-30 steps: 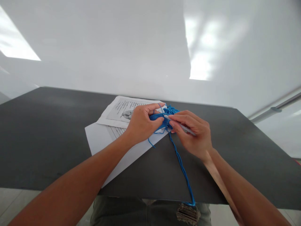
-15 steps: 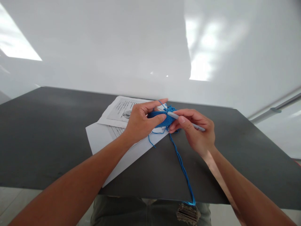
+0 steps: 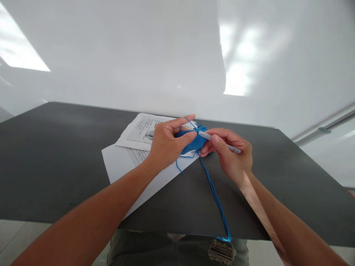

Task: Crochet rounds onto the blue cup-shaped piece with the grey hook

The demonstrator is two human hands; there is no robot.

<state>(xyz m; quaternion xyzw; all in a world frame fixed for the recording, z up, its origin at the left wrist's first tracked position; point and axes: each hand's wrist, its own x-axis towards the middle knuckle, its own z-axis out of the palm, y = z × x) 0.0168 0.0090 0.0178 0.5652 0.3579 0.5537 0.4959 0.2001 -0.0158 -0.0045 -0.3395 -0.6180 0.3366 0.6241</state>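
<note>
My left hand (image 3: 169,144) pinches a blue crocheted piece (image 3: 192,144) between thumb and fingers, its index finger stretched out with blue yarn running over it. In my right hand (image 3: 231,149) is a crochet hook with a grey handle (image 3: 205,135), held like a pen. The hook's tip is at the upper edge of the crocheted piece, too small to make out. Blue yarn strands (image 3: 213,188) trail from the work down to the table's front edge. A short loose yarn end (image 3: 179,168) hangs below the piece.
Printed paper sheets (image 3: 124,162) lie under my left hand on the dark grey table (image 3: 55,162). A white glossy wall (image 3: 138,55) rises behind the table. My legs in dark trousers (image 3: 152,249) are below the front edge.
My left index fingertip has shifted slightly left and up, and the blue piece has tilted a little. My right hand with the crochet hook has barely moved.
</note>
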